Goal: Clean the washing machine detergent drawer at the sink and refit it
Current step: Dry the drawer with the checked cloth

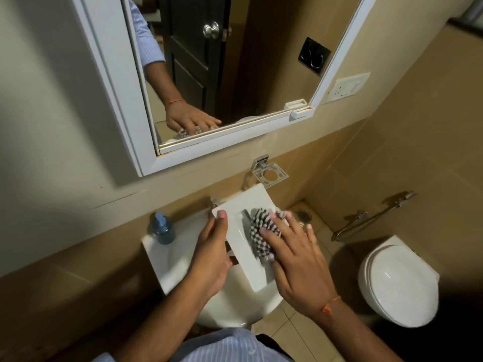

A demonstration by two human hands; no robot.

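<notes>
White plastic detergent drawer (pixel 241 239) is being held over the sink (pixel 177 259): left hand (pixel 211 257) gripping its edge, right hand (pixel 295 259) flat, fingers pressing a checked cloth (pixel 261 231). Likely light, stiff, slippery wet; edges are gripping best. Beyond the fingertips, tap (pixel 214 202) is crowding; soap bottle (pixel 162 228) left

Head view, steeply down over sink (pixel 167 259)

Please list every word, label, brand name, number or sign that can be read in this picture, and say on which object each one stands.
None can be read.
The blue soap bottle: no readable label.
The white detergent drawer held over the sink: plain, no markings visible.
The wall socket plate: any marks are too small to read.
</notes>
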